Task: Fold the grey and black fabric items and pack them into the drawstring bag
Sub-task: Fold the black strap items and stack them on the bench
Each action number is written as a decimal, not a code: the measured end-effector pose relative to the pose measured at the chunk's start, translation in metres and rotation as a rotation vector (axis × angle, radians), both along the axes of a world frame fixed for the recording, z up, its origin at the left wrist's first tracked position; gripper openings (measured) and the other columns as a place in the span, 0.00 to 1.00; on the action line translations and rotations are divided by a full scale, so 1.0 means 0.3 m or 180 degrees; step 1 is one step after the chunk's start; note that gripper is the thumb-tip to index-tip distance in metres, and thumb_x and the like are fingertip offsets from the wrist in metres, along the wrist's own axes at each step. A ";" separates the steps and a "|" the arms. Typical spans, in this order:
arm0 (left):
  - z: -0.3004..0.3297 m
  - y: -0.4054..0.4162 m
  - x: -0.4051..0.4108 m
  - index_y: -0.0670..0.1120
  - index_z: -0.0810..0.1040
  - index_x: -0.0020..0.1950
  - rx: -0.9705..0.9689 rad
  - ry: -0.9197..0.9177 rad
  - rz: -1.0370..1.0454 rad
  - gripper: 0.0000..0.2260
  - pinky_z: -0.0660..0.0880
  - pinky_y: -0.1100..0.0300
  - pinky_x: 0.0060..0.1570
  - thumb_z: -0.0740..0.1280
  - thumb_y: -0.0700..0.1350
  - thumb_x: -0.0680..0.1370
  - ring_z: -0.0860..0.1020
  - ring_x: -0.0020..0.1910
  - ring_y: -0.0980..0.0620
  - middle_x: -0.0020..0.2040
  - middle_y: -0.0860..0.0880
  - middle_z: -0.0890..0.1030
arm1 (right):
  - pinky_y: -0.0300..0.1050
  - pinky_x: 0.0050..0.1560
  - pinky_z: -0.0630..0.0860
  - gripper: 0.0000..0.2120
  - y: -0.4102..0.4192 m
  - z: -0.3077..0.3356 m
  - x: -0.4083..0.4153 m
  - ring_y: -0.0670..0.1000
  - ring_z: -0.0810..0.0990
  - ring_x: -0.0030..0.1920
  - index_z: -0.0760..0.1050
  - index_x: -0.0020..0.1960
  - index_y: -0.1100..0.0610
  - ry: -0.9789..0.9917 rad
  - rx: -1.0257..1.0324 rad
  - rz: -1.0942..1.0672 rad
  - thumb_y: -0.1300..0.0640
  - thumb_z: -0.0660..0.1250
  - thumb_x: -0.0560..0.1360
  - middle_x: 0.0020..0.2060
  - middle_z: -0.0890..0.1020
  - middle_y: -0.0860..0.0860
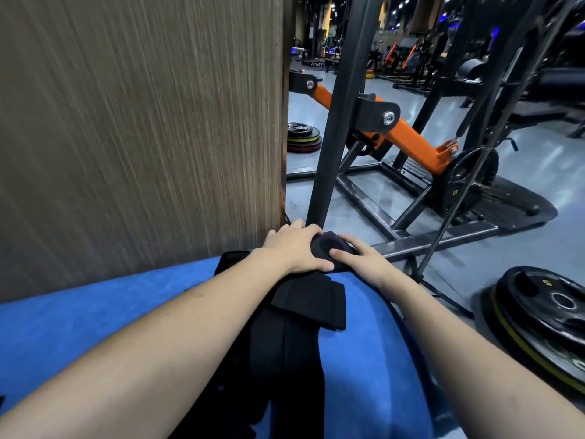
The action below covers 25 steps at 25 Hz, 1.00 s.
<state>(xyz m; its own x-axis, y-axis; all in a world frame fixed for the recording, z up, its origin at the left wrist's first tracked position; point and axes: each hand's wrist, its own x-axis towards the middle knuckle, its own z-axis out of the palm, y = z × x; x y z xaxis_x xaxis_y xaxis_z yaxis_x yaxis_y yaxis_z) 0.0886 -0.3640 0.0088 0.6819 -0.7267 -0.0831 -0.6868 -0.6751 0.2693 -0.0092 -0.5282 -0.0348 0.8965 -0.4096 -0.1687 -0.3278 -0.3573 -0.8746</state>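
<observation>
Two hands meet at the far edge of the blue mat [95, 337], both on one black fabric piece [329, 245]. Our left hand [294, 248] lies over its left side with fingers curled round the top; our right hand [361, 258] pinches its right side, thumb pressed on the face. More black fabric [294, 327] trails back along the mat between our forearms. We judge we are mid-fold on this piece. Next we would need to flatten the fold and find the bag, which we cannot make out here. No grey item shows.
</observation>
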 end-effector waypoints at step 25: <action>0.721 0.921 -0.344 0.56 0.82 0.56 -0.1139 -0.0391 -0.0120 0.13 0.72 0.61 0.58 0.70 0.41 0.76 0.78 0.57 0.57 0.55 0.58 0.82 | 0.51 0.53 0.76 0.11 0.797 0.573 -0.343 0.48 0.75 0.47 0.79 0.54 0.52 -0.1778 -0.2302 0.0183 0.54 0.67 0.72 0.48 0.74 0.48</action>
<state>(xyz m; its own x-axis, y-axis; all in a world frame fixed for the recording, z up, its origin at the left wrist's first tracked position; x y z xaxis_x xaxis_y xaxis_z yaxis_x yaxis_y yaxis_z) -0.0145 -0.0877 0.2251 0.6431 -0.7198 0.2612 -0.7512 -0.5269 0.3976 -0.1121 -0.2890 0.1371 0.7930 -0.1988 0.5758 0.1109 -0.8823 -0.4574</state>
